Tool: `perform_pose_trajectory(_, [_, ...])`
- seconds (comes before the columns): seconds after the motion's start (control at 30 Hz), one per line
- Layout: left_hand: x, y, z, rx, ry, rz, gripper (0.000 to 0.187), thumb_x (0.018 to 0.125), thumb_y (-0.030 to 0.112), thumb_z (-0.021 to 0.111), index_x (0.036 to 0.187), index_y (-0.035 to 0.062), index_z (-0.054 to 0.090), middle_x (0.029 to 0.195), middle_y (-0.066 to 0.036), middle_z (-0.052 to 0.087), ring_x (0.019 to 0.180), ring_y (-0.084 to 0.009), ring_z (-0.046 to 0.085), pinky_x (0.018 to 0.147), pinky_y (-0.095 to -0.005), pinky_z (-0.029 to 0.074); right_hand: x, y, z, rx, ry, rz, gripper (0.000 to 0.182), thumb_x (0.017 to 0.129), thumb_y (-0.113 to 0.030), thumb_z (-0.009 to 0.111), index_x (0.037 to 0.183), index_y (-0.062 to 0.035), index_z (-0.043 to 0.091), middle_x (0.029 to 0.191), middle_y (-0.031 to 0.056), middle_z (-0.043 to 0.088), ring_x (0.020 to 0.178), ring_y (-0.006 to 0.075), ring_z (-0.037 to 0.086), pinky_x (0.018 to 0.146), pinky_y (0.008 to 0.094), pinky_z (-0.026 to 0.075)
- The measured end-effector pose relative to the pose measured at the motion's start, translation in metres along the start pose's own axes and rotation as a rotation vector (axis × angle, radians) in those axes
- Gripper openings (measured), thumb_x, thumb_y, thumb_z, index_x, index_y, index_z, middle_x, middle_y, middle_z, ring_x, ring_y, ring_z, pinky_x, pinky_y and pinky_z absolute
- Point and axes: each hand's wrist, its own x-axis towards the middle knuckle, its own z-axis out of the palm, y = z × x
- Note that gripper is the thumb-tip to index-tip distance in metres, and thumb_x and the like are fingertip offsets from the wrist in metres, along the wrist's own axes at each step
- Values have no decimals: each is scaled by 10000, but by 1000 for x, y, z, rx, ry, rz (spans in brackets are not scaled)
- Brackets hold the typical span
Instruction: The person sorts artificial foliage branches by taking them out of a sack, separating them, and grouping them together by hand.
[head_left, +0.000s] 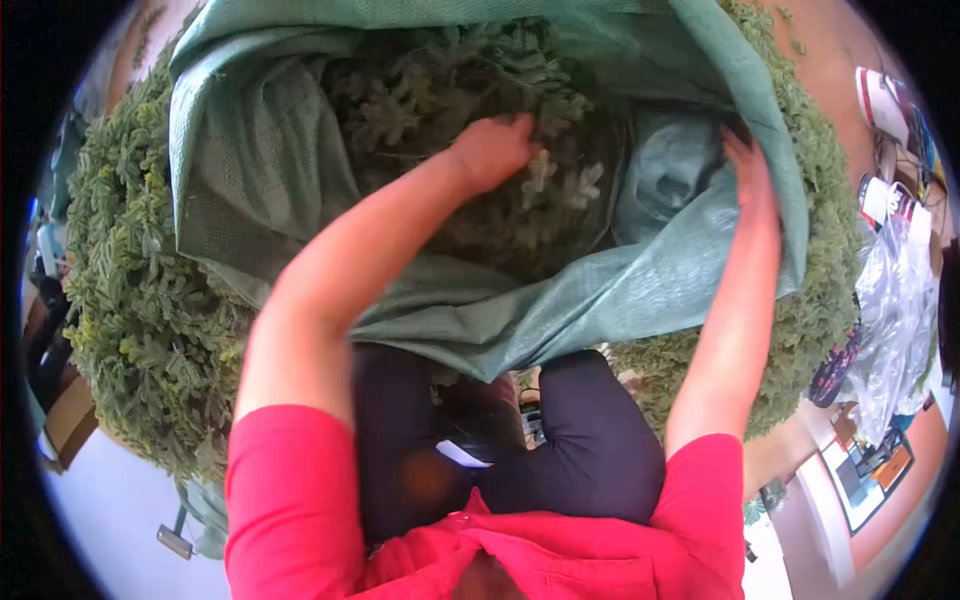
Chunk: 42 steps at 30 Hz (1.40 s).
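A red shirt (480,540) and dark trousers (560,450) fill the bottom of the view, seen from directly above. Two bare arms reach up and away from them. The left hand (492,150) is pushed down into a mass of green leafy sprigs (470,80) inside a green woven sack (500,310); its fingers curl into the foliage, so how tight its grip is cannot be told. The right hand (750,175) closes on the sack's far right edge, fingers folded over the cloth, holding the mouth open. More of the same greenery (140,300) lies heaped around the sack on both sides. To do this well, it seems wise to keep the mouth held wide and press the sprigs down evenly rather than crush them. At the right edge sit clear plastic bags (895,310) and small clutter.
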Motion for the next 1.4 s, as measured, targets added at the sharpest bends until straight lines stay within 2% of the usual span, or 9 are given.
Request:
perform_pose_trajectory(0.13, [-100,-27,-46,9,346,106,246,763,164,533,1003,146,588,1157,-162,504,1020,-342,545,711,-406,520,29,14,-1,-578,56,-238,648,833,-337,634,1347,-2,423,1332,182,485,1266,293,435,1094,384,267])
perform_pose_trajectory(0.3, [-107,-12,-62,-118,316,-302,780,522,83,794,1242,197,516,1254,-218,446,1147,-379,463,914,-426,446,-23,27,71,-1228,5,-749,722,799,-381,656,1350,11,401,1362,224,443,1291,325,399,1089,372,265])
perform_pose_trajectory(0.4, [-61,4,-56,-102,415,-212,1020,610,96,818,1436,271,246,1305,-289,363,1230,-425,389,994,-453,394,-74,36,86,-1496,-148,-713,609,825,-270,625,1347,-35,417,1367,243,409,1277,369,392,1078,380,294])
perform_pose_trajectory(0.63, [-121,27,-79,-232,396,-213,708,728,139,718,1364,164,409,1301,-181,481,1190,-352,474,966,-417,432,-154,31,70,-1390,-367,-605,327,844,-136,596,1151,-28,567,1185,165,580,1064,339,569,915,385,451])
perform_pose_trajectory(0.87, [-176,72,31,-809,-568,185,528,750,163,669,1247,52,532,1144,-188,606,1035,-348,581,897,-416,458,-190,71,91,-714,-631,6,174,861,-161,635,962,-24,665,896,34,675,833,101,607,770,264,486])
perform_pose_trajectory(1.03, [-164,78,34,-739,-888,423,500,727,207,681,1202,81,590,1084,-193,634,1013,-350,594,873,-411,463,-224,120,113,-1134,-1077,-184,263,776,-206,680,934,2,638,824,154,665,759,243,654,695,328,505])
perform_pose_trajectory(1.2, [-171,60,30,-955,-652,363,381,750,185,639,1104,46,637,1042,-175,651,973,-328,611,846,-400,468,-232,169,99,-1749,-1257,-322,210,755,-227,652,890,-66,637,814,167,656,806,349,632,695,425,508])
perform_pose_trajectory(1.33, [-166,28,45,-980,38,-265,253,781,171,589,962,9,661,912,-138,671,840,-257,640,756,-345,495,-239,174,111,-1821,-1372,-219,284,755,-220,630,977,-44,623,834,188,652,845,363,627,743,462,500])
perform_pose_trajectory(1.4, [-164,18,47,-975,125,-349,246,806,136,581,985,-19,648,923,-116,674,835,-199,638,761,-314,490,-250,162,128,-1410,-1008,-208,310,758,-225,613,986,-15,601,952,208,653,906,365,628,782,447,504])
